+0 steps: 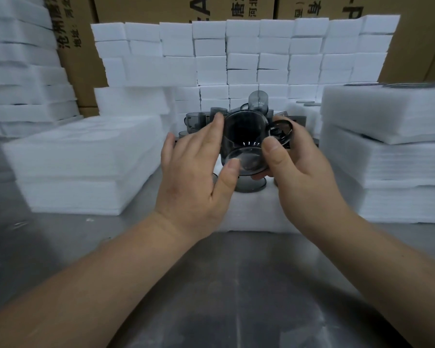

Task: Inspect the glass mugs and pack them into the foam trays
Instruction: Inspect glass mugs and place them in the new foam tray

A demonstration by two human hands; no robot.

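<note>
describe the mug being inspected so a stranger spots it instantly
Find the wall of white foam blocks; smoky glass mugs cluster before it. Nearer, the held mug is tipped, base toward the camera, between left hand and right hand: the only one held.

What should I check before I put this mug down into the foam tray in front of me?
1. Grip: the right hand grips the mug at its base and handle side; the left hand touches its side with straight fingers. Ok.
2. Mug attitude: tipped over, base facing the camera, not upright. Probably not ok for setting down yet.
3. Cracks or chips: the glass is dark and blurred. Cannot tell.
4. Free slot in the foam tray: one packed mug sits under the hands; the rest is hidden. Cannot tell.
5. Way down: the spare mugs stand farther back, out of the path. Ok.
</note>
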